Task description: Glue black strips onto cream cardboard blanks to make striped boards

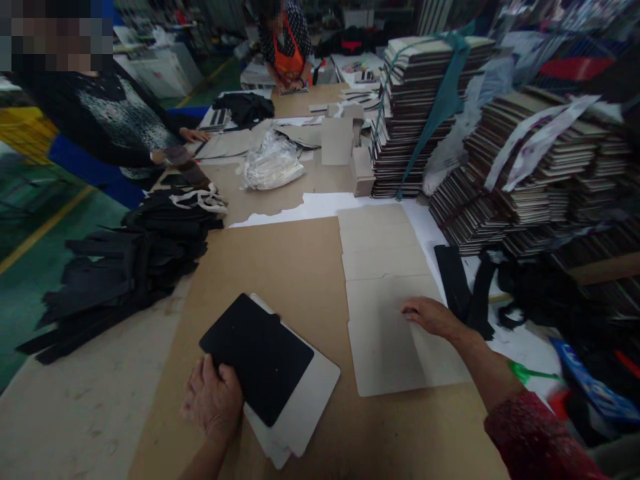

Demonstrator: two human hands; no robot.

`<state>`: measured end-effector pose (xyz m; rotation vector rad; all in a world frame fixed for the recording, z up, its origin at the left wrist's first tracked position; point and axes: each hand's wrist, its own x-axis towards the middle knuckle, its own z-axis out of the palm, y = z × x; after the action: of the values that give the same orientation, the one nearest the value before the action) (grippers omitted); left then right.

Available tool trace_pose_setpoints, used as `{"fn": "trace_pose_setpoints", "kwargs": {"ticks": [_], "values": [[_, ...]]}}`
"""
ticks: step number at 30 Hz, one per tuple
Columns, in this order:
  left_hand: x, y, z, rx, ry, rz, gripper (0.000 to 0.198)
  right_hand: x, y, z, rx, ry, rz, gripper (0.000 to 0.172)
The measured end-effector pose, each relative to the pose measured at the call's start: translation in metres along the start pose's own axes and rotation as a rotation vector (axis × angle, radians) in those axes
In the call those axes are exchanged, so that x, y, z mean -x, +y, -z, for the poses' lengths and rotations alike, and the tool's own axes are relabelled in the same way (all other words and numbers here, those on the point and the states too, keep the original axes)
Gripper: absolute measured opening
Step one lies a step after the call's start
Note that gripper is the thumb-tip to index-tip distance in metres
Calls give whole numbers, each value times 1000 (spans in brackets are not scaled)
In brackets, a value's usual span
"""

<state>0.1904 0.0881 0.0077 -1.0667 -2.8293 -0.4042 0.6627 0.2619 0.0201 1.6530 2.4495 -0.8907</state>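
Note:
My left hand point(213, 399) rests at the near left edge of a black rounded-corner panel point(257, 357), its thumb apart from the bent fingers and touching the panel. Several grey board panels point(315, 383) stick out from under the black one, fanned unevenly. On the right, my right hand point(431, 316) is over grey cardboard sheets point(385, 353), fingers loosely bent with a small gap to the thumb. Nothing shows between those fingers. A shadow falls on the sheets below it. Under both piles lies a large brown board point(280, 260).
Black strips point(130, 267) are heaped on the left. Tall tied stacks of boards point(415, 120) point(530, 160) stand at the back right. A clear plastic bag point(273, 163) lies mid-table. Co-workers stand at the left point(120, 113) and far end point(290, 53). More black strips point(465, 287) lie right.

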Motion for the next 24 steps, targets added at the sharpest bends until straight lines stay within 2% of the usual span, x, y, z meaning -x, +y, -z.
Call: {"fn": "trace_pose_setpoints", "kwargs": {"ticks": [3,6,8,11,14,16,19,24], "values": [[2,0,1,-28,11,-1,49,6,-8,-1,48,53,-36,18],[3,-2,1,-62,8,-12,46,12,-40,-18,89,183,-34,17],[3,-4,1,-77,8,-12,45,13,-82,-39,20,231,57,18],[3,-6,2,-80,7,-10,46,6,-166,-77,-176,163,201,24],[5,-7,4,-66,-6,-16,46,-11,-241,-110,-175,181,155,28],[5,-7,5,-54,-8,-10,46,-20,-271,-125,-130,216,87,27],[6,-8,4,-30,-9,0,46,-23,-291,-139,-67,271,-15,27],[5,-14,0,23,-19,-17,48,-16,-301,-145,-8,335,-89,29]]}}
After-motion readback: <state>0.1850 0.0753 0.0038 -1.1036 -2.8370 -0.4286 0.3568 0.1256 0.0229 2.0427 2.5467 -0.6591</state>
